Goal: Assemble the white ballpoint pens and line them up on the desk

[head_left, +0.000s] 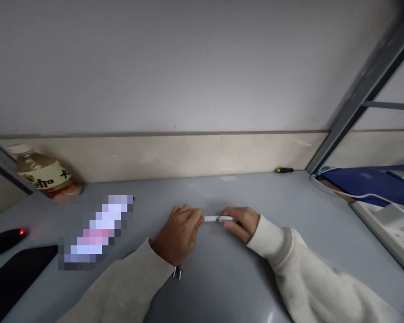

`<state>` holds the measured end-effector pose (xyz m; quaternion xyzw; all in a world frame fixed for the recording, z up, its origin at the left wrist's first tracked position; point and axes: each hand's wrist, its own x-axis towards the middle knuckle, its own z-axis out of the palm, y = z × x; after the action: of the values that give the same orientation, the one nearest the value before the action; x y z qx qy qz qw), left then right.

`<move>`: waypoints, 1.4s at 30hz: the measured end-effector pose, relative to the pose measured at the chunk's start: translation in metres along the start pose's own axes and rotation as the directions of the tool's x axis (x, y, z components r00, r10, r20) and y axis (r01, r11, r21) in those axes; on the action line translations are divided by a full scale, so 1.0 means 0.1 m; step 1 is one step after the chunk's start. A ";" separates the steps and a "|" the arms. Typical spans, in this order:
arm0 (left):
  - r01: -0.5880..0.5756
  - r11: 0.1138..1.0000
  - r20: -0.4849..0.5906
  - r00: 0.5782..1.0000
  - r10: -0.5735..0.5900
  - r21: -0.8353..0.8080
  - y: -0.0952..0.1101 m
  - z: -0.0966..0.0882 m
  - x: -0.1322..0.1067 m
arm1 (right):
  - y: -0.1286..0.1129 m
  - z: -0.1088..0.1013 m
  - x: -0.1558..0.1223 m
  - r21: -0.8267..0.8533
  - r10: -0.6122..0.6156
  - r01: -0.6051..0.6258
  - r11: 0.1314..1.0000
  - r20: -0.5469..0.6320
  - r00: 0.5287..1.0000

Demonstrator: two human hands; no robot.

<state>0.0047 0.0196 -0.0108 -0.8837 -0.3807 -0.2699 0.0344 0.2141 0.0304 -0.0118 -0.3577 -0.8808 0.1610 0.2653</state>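
A thin white pen [215, 219] lies level just above the grey desk [222, 278], held at both ends. My left hand [180, 233] pinches its left end with closed fingers. My right hand [242, 222] grips the right end, fingers curled round it. Both arms wear cream sleeves, and the hands sit at the middle of the desk.
A drink bottle [43, 175] stands at the back left. A black mouse with a red light [5, 240] and a dark pad [16, 278] lie at the left. A small screwdriver [284, 170] rests by the wall. White cables [357, 195], a power strip [390, 224] and a blue item [366, 181] fill the right.
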 end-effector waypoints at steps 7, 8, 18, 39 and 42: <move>-0.020 0.998 -0.030 0.999 0.022 0.056 -0.02 0.00 0.00 | -0.03 -0.01 0.03 0.219 0.174 -0.143 0.965 -0.130 0.976; -0.018 0.997 -0.033 0.999 0.020 0.072 -0.02 0.00 0.00 | -0.03 -0.02 0.03 0.233 0.213 -0.191 0.954 -0.075 0.974; 0.047 0.999 -0.032 0.998 -0.047 -0.004 -0.04 0.04 -0.03 | 0.01 0.03 0.03 0.353 0.357 -0.355 0.866 0.061 0.932; 0.026 0.998 0.086 0.996 -0.030 0.053 -0.04 0.07 -0.03 | 0.06 0.03 0.04 0.263 0.208 -0.166 0.950 -0.139 0.968; 0.031 0.999 0.092 0.995 -0.034 0.033 -0.03 0.06 -0.04 | 0.07 0.05 0.03 0.263 0.248 -0.208 0.942 -0.126 0.961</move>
<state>0.0030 0.0213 -0.0182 -0.8883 -0.4005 -0.2231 0.0264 0.2131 0.0367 -0.0184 -0.4331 -0.7827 0.2707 0.3559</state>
